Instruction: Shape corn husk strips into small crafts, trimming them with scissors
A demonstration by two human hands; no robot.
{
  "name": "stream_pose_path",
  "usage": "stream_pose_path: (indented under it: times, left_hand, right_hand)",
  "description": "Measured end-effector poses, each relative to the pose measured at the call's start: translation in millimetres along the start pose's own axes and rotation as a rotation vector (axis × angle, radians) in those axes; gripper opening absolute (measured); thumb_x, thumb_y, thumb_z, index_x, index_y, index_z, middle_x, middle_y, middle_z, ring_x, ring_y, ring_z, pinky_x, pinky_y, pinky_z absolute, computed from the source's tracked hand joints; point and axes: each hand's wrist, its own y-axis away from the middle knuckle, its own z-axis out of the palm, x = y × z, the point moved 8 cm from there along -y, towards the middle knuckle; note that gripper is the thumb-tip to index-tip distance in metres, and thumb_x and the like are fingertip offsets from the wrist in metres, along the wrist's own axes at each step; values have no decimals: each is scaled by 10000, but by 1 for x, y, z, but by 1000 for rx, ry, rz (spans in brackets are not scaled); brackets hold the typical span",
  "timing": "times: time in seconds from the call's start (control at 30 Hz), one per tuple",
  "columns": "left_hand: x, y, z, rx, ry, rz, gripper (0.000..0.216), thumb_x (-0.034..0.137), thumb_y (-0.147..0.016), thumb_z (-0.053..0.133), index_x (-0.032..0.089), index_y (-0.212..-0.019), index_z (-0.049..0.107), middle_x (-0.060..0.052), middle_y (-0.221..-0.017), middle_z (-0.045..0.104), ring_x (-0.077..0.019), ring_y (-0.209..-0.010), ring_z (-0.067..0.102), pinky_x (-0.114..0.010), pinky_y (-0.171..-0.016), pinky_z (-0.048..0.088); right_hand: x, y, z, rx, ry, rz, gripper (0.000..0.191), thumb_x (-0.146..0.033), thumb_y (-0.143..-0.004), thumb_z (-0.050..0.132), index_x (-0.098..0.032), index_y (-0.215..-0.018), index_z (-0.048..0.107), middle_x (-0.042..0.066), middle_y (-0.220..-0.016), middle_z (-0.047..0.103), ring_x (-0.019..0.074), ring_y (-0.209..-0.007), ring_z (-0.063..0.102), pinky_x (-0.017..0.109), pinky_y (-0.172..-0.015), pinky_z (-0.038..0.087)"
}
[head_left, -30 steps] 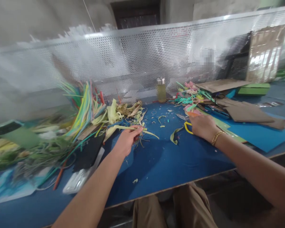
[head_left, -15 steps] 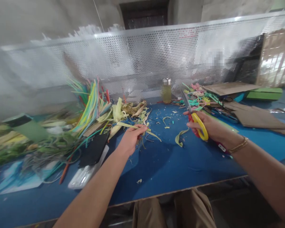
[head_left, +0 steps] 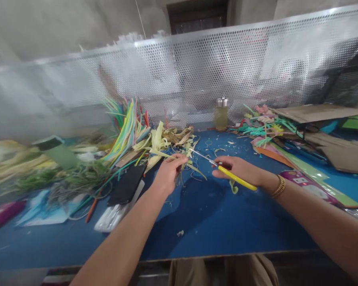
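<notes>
- Pale green husk strip [head_left: 161, 153]: it lies across the left hand [head_left: 170, 169], above the middle of the blue table [head_left: 211, 226]; one end points far left to the pile of dry husks [head_left: 157, 139], the other hangs to the right.
- Left hand: thumb and fingers are closed in a pinch around the strip's middle.
- Right hand [head_left: 237, 167]: fingers are bent around the yellow handle of the scissors [head_left: 239, 180]; the blades point left, near the strip. How far the blades are apart, I cannot tell.
- Handling, in my judgement: the strip should be very light, soft and bendable, and may split along its length; a gentle pinch close to the blades would keep it steady.
- Scissors: probably stiff, best held by the handle.
</notes>
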Motion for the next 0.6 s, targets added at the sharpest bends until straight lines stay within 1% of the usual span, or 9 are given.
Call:
stream_pose_path:
  times: [0.1,0.2,0.3,0.4,0.6]
  left_hand:
    - [-1,1,4,-24,-12,-4,186,277,-612,736,177,-658,586,41,-587,486,-88,-534,406,-242,-504,276]
    - [-3,1,6,-40,-11,-6,178,274,-620,736,175,-656,593,39,-594,494,-85,-543,409,-239,-515,277]
    - [-3,1,6,-36,7,0,175,262,-614,745,171,-653,600,36,-622,515,-82,-567,424,-234,-533,289]
    - [-5,1,6,-42,-10,-20,173,267,-613,750,168,-668,620,31,-636,526,-79,-559,420,-236,-520,278]
    - [-11,3,8,-47,-45,-69,189,293,-612,756,167,-684,634,35,-574,472,-76,-505,380,-245,-474,225]
  right_hand:
    - [6,3,7,-31,-30,8,562,-590,-715,639,-187,-1107,645,37,-851,635,169,-748,549,288,-673,421]
    - [8,3,9,-41,-64,4,590,-603,-708,642,-179,-1118,647,39,-856,639,166,-751,549,282,-668,421]
    - [6,3,9,-55,-79,-1,598,-612,-701,641,-179,-1113,658,35,-841,639,159,-735,546,274,-655,416]
    - [2,3,10,-60,-70,-1,595,-611,-684,657,-184,-1098,675,30,-834,641,156,-729,546,271,-651,411]
    - [-3,2,16,-88,-144,-1,569,-598,-687,669,-173,-1065,691,21,-758,621,127,-654,520,254,-596,380]
